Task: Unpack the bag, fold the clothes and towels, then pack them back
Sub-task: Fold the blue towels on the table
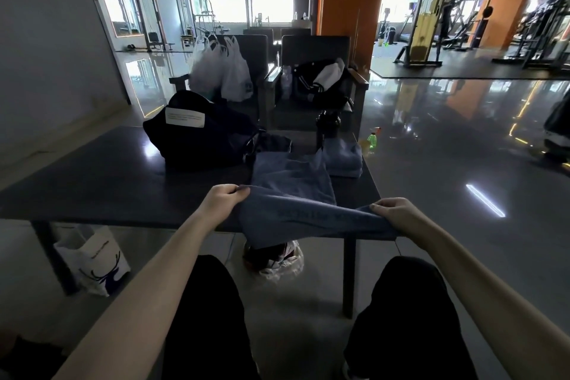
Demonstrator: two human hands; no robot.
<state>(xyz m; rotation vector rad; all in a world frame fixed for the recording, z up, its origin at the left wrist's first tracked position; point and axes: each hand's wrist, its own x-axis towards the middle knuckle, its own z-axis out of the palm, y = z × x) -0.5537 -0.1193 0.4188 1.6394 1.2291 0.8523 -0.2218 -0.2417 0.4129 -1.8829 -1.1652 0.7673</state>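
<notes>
A blue-grey towel lies partly on the dark table, its near edge lifted and stretched over the table's front edge. My left hand pinches the towel's left corner. My right hand grips its right corner. A dark bag with a white label stands open at the back left of the table. A stack of folded blue-grey towels rests at the back right corner, beside a dark garment next to the bag.
A dark bottle stands behind the folded stack. Two chairs behind the table hold white plastic bags and a black jacket. Under the table sit a white paper bag and a plastic bag. A green bottle stands on the floor.
</notes>
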